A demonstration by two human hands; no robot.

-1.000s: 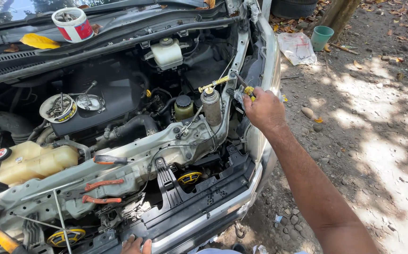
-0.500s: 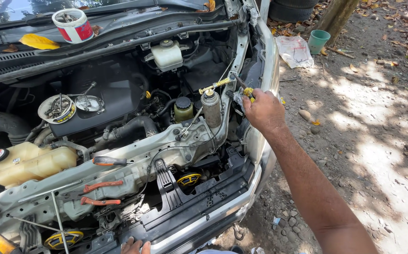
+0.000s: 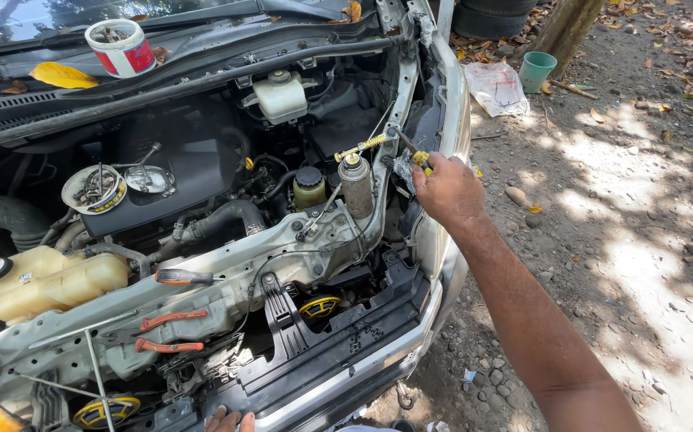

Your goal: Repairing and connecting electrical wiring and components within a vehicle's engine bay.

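I look down into an open car engine bay (image 3: pixel 202 176). My right hand (image 3: pixel 446 190) reaches to the right side of the bay and grips a small tool with a yellow handle (image 3: pixel 421 160) beside the fender edge. Just left of it stands a grey cylindrical canister (image 3: pixel 357 186) with a yellow-tipped fitting (image 3: pixel 366 146) above it. Only the fingertips of my left hand (image 3: pixel 230 419) show at the bottom edge, resting on the front bumper; what they hold is hidden.
A red-and-white tin of small parts (image 3: pixel 120 46) sits near the windscreen. A round tin of bolts (image 3: pixel 93 189) rests on the engine cover. Red-handled pliers (image 3: pixel 172 320) and a screwdriver (image 3: pixel 185 277) lie on the front crossmember. A green cup (image 3: pixel 537 71) stands on the dirt.
My right hand has barely shifted at the fender; the view has drifted slightly. Nothing else has visibly moved.
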